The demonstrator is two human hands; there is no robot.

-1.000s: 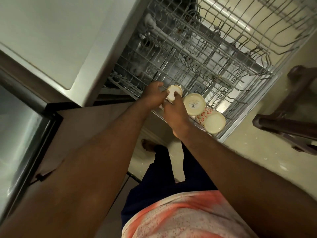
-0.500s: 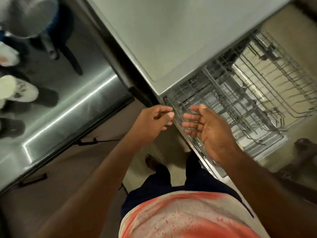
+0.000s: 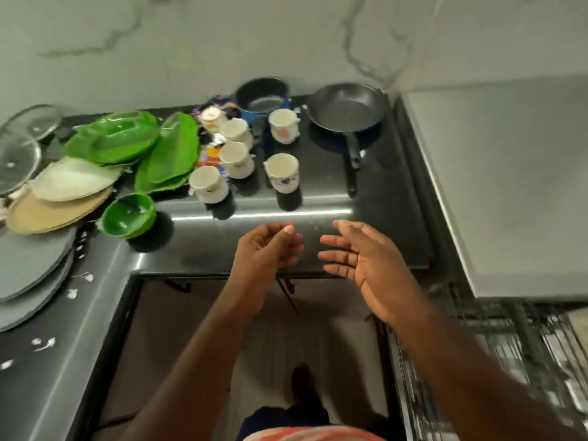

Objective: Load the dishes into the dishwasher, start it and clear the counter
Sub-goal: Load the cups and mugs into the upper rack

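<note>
A home kitchen.
A dark worktop (image 3: 375, 218) under a marble-veined wall (image 3: 222, 43) carries cups (image 3: 281, 171), green plates (image 3: 117, 141), a frying pan (image 3: 346, 106) and a saucepan (image 3: 262, 93); a dishwasher rack (image 3: 477, 361) shows by its front right corner.

No text, label or number can be read anywhere.

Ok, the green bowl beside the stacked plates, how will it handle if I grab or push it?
Probably light: the green bowl looks like thin glossy plastic. It may skid if pushed, since the counter is smooth and shiny. Sitting upright and wide, it seems unlikely to tip.
</note>
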